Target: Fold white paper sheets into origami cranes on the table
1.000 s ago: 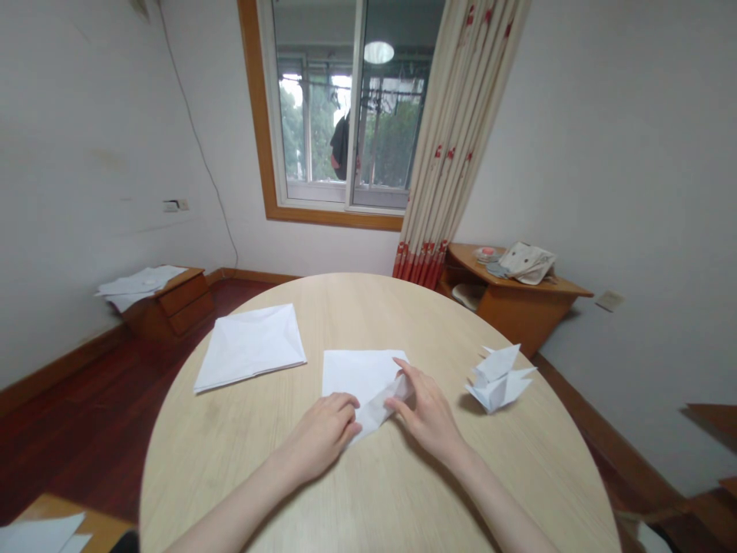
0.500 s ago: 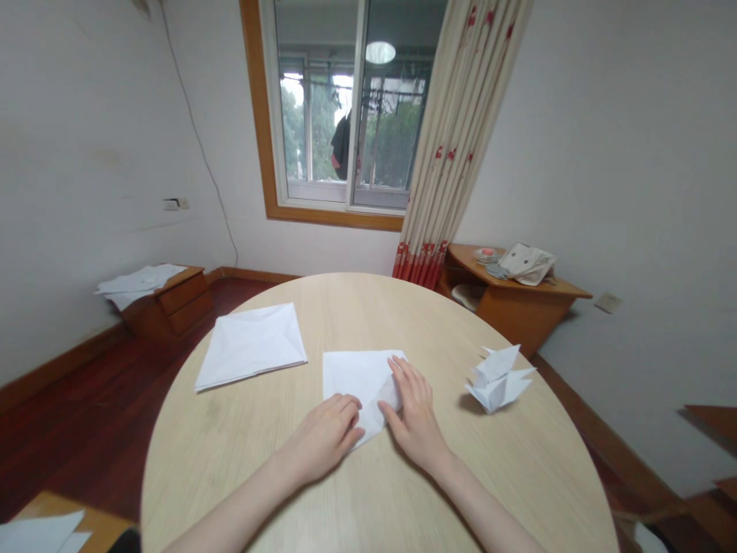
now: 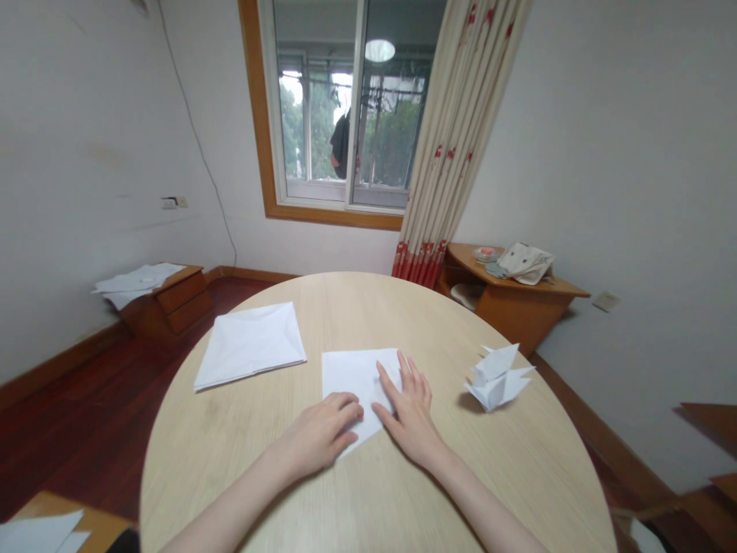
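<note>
A white paper sheet [image 3: 351, 376] lies folded flat on the round wooden table [image 3: 374, 491] in front of me. My left hand [image 3: 319, 434] rests on the sheet's near corner with fingers curled, pressing it down. My right hand [image 3: 410, 411] lies flat on the sheet's right part, fingers stretched out and spread. Neither hand grips anything.
A stack of white paper [image 3: 250, 346] lies at the table's left. Folded paper figures [image 3: 498, 378] sit at the right. A low cabinet [image 3: 166, 296] with papers stands by the left wall, a corner shelf [image 3: 518, 292] with a bag by the curtain.
My right hand brought the lifted paper flap down and now lies flat over it. The left hand stayed on the near corner.
</note>
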The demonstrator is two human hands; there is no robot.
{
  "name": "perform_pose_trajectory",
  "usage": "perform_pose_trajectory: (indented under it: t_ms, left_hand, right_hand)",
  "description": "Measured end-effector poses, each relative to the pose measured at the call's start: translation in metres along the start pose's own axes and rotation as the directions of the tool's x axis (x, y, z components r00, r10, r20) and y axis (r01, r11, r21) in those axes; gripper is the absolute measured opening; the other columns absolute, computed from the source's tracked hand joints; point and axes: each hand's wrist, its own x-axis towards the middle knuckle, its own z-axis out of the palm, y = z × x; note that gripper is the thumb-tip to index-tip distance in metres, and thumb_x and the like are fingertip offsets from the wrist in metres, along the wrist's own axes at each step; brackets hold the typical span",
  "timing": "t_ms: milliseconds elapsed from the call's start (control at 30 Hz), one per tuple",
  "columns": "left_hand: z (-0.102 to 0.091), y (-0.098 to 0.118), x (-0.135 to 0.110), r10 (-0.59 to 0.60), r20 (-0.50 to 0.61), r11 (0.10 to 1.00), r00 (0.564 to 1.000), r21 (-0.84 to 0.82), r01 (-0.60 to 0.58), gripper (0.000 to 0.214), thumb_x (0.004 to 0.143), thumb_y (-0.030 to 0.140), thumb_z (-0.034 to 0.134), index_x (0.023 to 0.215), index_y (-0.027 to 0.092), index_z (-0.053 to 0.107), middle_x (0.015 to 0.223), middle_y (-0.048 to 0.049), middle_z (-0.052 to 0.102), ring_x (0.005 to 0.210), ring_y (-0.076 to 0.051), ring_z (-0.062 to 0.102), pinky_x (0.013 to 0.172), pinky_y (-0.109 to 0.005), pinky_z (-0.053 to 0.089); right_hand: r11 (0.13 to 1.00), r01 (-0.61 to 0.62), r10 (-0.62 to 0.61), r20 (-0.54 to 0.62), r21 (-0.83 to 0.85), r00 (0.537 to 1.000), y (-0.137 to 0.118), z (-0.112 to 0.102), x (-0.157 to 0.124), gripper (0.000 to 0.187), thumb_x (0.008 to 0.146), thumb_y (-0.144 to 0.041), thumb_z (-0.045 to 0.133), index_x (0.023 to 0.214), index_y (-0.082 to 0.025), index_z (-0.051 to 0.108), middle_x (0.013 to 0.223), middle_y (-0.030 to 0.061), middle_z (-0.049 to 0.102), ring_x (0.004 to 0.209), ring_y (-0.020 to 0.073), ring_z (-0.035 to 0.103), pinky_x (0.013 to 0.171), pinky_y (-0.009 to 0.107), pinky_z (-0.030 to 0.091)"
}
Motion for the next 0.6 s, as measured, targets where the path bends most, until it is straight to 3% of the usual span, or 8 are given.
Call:
perform_pose_trajectory:
  t_ms: [267,467,600]
  left_hand:
    - [-0.002,-0.003,-0.002,0.054,0.026,0.997,0.998,0.049,-0.055,0.033,0.089,0.027,0.055,0.122,0.033,0.059,0.133,-0.0053,0.051,0.118,-0.025,0.049,0.097,-0.041,0.042]
    - [-0.005,0.007,-0.002,0.063,0.058,0.992,0.996,0.106,-0.069,0.032,0.09,0.031,0.055,0.121,0.031,0.062,0.131,-0.0067,0.053,0.107,-0.027,0.05,0.092,-0.043,0.045]
    - [-0.002,0.013,-0.001,0.027,0.078,0.989,0.997,0.144,-0.038,0.035,0.089,0.035,0.056,0.123,0.03,0.06,0.134,-0.0083,0.048,0.105,-0.029,0.047,0.091,-0.045,0.045]
  right_hand:
    - [1.0,-0.011,0.011,-0.005,-0.02,1.0,0.003,0.002,0.001,0.061,0.089,-0.035,0.05,0.145,-0.037,0.026,0.157,0.0069,0.005,0.141,0.0341,0.011,0.106,0.06,0.021]
    - [0.999,-0.036,0.036,-0.007,-0.023,0.999,0.007,0.007,0.001,0.071,0.089,-0.037,0.048,0.149,-0.03,0.01,0.156,0.013,0.012,0.141,0.0331,0.013,0.106,0.06,0.018]
    - [0.998,-0.055,0.055,-0.001,-0.031,0.998,0.008,0.008,0.002,0.074,0.089,-0.039,0.048,0.149,-0.026,0.008,0.155,0.0149,0.015,0.141,0.0325,0.014,0.107,0.058,0.018]
